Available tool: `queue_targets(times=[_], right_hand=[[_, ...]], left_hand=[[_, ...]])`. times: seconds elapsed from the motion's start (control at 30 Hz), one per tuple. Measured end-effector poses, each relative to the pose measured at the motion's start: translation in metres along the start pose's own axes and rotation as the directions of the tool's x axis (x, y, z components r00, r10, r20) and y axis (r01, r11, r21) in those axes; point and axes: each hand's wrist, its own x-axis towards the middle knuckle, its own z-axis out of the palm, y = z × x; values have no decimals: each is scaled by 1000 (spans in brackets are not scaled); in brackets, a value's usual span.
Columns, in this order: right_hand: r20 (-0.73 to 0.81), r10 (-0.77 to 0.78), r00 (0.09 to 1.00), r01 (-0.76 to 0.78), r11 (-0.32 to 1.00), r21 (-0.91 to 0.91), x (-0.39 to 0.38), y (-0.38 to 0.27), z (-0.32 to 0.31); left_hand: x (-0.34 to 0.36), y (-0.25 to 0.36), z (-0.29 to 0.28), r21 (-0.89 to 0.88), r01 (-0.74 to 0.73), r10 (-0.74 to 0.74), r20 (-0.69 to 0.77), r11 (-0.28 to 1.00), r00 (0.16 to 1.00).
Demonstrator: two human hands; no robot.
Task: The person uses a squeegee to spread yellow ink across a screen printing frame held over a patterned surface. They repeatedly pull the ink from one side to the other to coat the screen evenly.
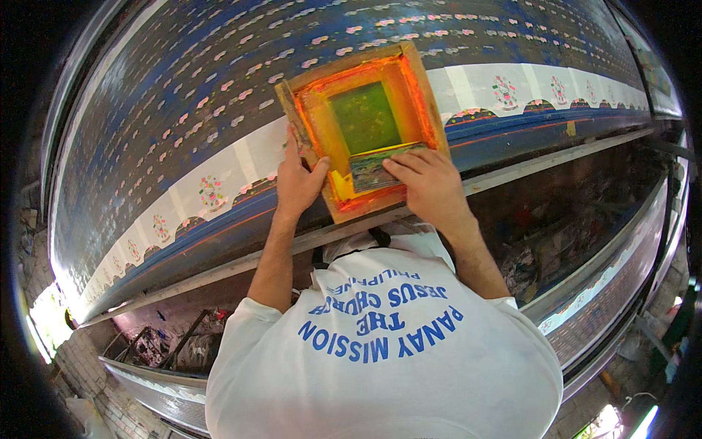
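Observation:
A wooden-framed printing screen [363, 102], stained orange and yellow around a green mesh window, lies tilted over a strip of white fabric pieces [475, 89] on the long table. My left hand [298, 179] grips the frame's lower left edge, thumb on its face and fingers along the side. In my right hand [431, 183] is a squeegee [379, 167], a flat paint-smeared blade resting inside the frame near its lower edge. Yellow ink [340, 186] sits beside the squeegee's left end. The fabric directly beneath the frame is hidden.
The long printing table [183, 95] is dark blue and grey, covered with rows of small printed marks. White pieces to both sides carry colourful motifs [211, 192]. A pale rail [512, 172] runs along the near edge. Behind me stands another long table [596, 322].

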Motion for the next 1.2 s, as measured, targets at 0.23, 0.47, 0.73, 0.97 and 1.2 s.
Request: queue_targets(times=[0.23, 0.47, 0.73, 0.97, 1.2], right_hand=[[84, 56, 995, -56, 998, -8, -30, 96, -41], [151, 15, 988, -21, 999, 41, -32, 115, -49], [301, 27, 953, -31, 999, 9, -30, 109, -55], [504, 45, 863, -110, 989, 99, -6, 111, -79], [333, -22, 943, -15, 994, 108, 81, 150, -57]], left_hand=[[28, 68, 83, -67, 125, -116, 117, 990, 986], [32, 57, 99, -108, 125, -115, 99, 986, 988], [30, 63, 92, -95, 100, -91, 90, 990, 992], [32, 69, 93, -14, 163, -160, 123, 987, 979], [30, 68, 92, -1, 151, -150, 107, 989, 983]])
